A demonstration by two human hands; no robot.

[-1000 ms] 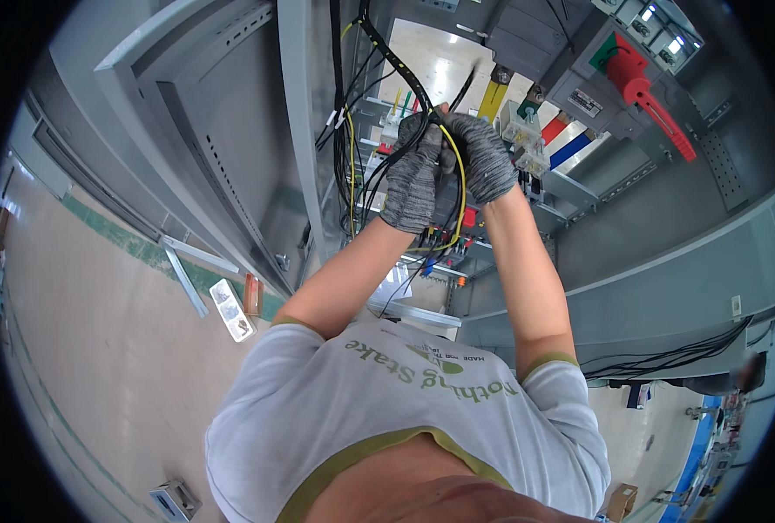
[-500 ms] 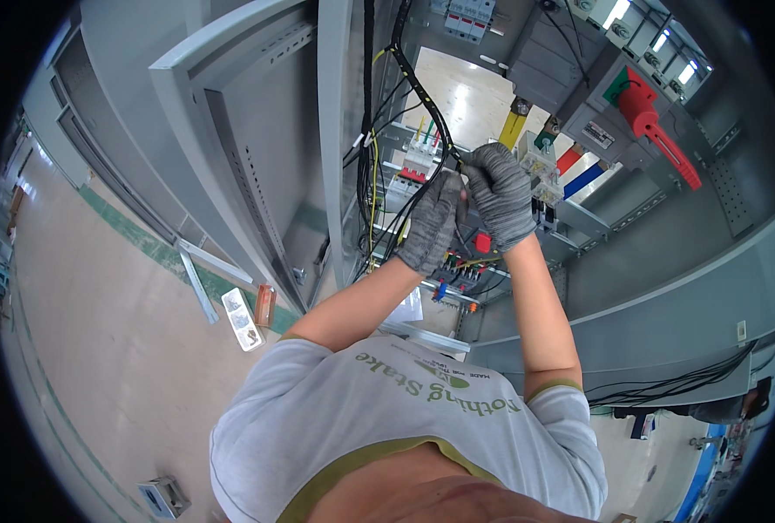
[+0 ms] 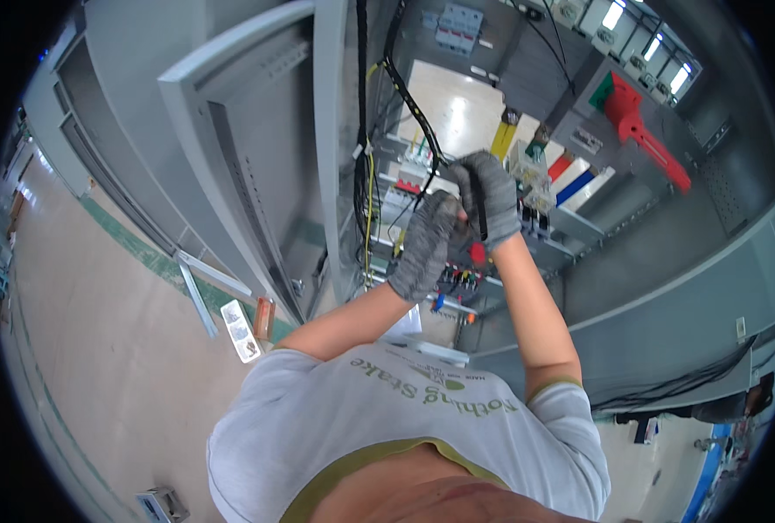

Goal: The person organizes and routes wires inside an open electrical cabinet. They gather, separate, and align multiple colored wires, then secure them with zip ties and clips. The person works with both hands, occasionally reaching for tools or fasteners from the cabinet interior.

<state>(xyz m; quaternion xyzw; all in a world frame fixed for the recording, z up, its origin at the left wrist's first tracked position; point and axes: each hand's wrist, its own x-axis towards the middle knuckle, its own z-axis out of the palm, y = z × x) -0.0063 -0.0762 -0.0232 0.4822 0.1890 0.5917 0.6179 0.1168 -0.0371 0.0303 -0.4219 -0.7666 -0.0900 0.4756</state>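
Note:
My left hand (image 3: pixel 427 242) and my right hand (image 3: pixel 490 196), both in grey knit gloves, meet inside an open grey cabinet. A black wire bundle (image 3: pixel 407 94) with small yellow marks comes down from above into my right hand, whose fingers are closed round its lower end. Across the back of that glove lies a black strip (image 3: pixel 477 205), perhaps a loose wire. The left fingers are closed close against the right ones; what they hold is hidden. Behind the hands sits a breaker with red parts (image 3: pixel 407 186), and below them a row of terminals (image 3: pixel 461 277).
A red rotary handle (image 3: pixel 644 131) juts out at the upper right. Yellow (image 3: pixel 503 138), red and blue bars stand below it. The grey cabinet door (image 3: pixel 257 166) hangs open at left. On the floor are a white tray (image 3: pixel 241 331) and a brown box (image 3: pixel 264 319).
Both hands have moved slightly left and down. The right hand has turned, and the black strip now shows across its back. The wires beside the left hand have shifted.

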